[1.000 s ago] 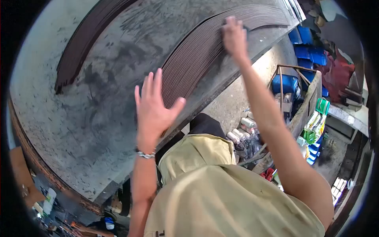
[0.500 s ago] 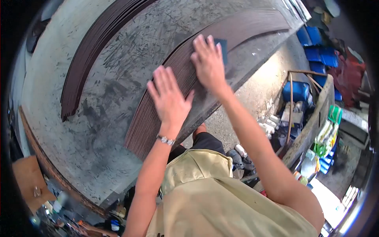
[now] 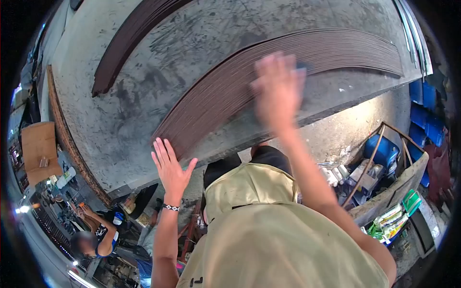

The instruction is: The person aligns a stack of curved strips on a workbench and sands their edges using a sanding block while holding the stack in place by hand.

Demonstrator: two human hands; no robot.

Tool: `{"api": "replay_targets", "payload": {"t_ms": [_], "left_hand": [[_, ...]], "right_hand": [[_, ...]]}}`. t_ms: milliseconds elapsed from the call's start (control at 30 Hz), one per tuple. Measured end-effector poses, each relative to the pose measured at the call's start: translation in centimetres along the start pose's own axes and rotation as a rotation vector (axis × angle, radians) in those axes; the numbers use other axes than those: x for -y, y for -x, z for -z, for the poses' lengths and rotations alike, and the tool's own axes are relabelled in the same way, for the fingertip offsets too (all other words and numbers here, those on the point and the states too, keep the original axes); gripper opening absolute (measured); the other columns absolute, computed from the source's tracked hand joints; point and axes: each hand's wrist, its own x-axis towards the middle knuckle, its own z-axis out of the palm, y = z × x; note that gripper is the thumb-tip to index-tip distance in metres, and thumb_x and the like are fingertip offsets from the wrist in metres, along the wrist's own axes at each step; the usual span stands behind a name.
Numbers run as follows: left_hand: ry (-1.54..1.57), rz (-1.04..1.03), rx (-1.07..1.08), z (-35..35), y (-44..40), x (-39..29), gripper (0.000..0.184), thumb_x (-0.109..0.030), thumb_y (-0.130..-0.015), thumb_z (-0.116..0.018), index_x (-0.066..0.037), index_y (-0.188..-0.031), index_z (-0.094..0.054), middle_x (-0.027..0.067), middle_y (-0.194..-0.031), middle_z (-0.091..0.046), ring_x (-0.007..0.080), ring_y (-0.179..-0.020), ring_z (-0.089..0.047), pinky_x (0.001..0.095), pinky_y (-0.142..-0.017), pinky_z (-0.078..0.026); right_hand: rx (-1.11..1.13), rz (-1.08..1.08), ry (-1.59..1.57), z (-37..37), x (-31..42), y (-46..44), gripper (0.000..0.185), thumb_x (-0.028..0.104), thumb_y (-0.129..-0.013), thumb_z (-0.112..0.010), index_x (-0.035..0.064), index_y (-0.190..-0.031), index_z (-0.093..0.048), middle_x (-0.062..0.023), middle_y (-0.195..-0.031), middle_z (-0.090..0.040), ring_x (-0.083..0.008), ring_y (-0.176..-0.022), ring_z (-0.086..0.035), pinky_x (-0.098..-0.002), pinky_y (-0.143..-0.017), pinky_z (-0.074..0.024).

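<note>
A curved, fanned stack of thin brown strips (image 3: 221, 91) lies across the grey worktable. My left hand (image 3: 172, 168) rests flat at the stack's lower left end, fingers stretched and thumb apart. Over the middle of the stack is my right hand (image 3: 278, 91), blurred by motion, with its fingers extended. A small dark blue flat piece (image 3: 302, 68) shows partly beside its fingers; whether the hand touches it I cannot tell. A second curved bundle of darker brown strips (image 3: 127, 45) lies farther back on the left.
The worktable (image 3: 129, 134) has a scuffed surface and a worn wooden edge strip (image 3: 72, 144) at left. Blue containers (image 3: 427, 113) and a wooden-sided bin (image 3: 389, 187) stand to the right. Another person (image 3: 98, 235) sits at lower left, near a cardboard piece (image 3: 41, 149).
My left hand has moved from the stack's middle down to its left end. My right hand stays over the middle, now blurred. The view has shifted, showing another person at lower left.
</note>
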Motion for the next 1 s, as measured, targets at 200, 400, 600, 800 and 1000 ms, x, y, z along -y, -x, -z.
{"api": "replay_targets", "payload": {"t_ms": [200, 400, 600, 800, 1000], "left_hand": [[0.083, -0.138, -0.104, 0.5, -11.3, -10.2, 0.129, -0.075, -0.089, -0.077, -0.001, -0.178, -0.021, 0.0303, -0.185, -0.014, 0.0471, -0.172, -0.014, 0.0644, -0.137, -0.011], [0.129, -0.239, -0.212, 0.4, -18.8, -16.8, 0.122, -0.074, -0.090, -0.076, -0.013, -0.181, -0.022, 0.0288, -0.184, -0.017, 0.0472, -0.171, -0.017, 0.0715, -0.134, -0.013], [0.132, -0.230, -0.219, -0.2, -18.8, -16.7, 0.118, -0.074, -0.090, -0.076, -0.017, -0.181, -0.024, 0.0248, -0.182, -0.026, 0.0464, -0.168, -0.025, 0.0723, -0.132, -0.017], [0.126, -0.239, -0.242, -0.4, -18.4, -16.5, 0.114, -0.073, -0.093, -0.074, -0.017, -0.180, -0.027, 0.0231, -0.182, -0.027, 0.0444, -0.167, -0.029, 0.0720, -0.132, -0.022], [0.182, -0.311, -0.101, 1.2, -18.7, -14.8, 0.120, -0.053, -0.082, -0.089, -0.019, -0.180, -0.027, 0.0230, -0.182, -0.027, 0.0400, -0.168, -0.028, 0.0724, -0.134, -0.015]], "right_hand": [[0.158, 0.234, -0.147, 2.6, -3.9, -0.3, 0.058, 0.020, -0.099, -0.073, 0.0266, -0.156, -0.066, 0.0012, -0.177, -0.048, -0.0292, -0.170, -0.031, -0.0594, -0.139, -0.0190], [-0.104, -0.310, 0.312, 2.4, -26.5, -4.3, 0.057, 0.018, -0.110, -0.061, 0.0201, -0.166, -0.053, -0.0067, -0.180, -0.040, -0.0352, -0.170, -0.029, -0.0600, -0.137, -0.0239], [0.144, 0.029, -0.156, 1.6, 2.6, 3.5, 0.054, 0.024, -0.097, -0.076, 0.0188, -0.150, -0.069, -0.0076, -0.171, -0.054, -0.0356, -0.164, -0.041, -0.0641, -0.133, -0.0284], [-0.144, -0.411, 0.225, 3.8, -17.4, -3.4, 0.048, 0.014, -0.106, -0.065, 0.0140, -0.154, -0.062, -0.0127, -0.168, -0.057, -0.0416, -0.159, -0.047, -0.0678, -0.127, -0.0364], [0.098, -0.030, -0.186, -0.1, 4.8, 2.6, 0.055, 0.024, -0.101, -0.071, 0.0192, -0.156, -0.064, -0.0076, -0.174, -0.050, -0.0347, -0.167, -0.037, -0.0639, -0.134, -0.0270]]}}
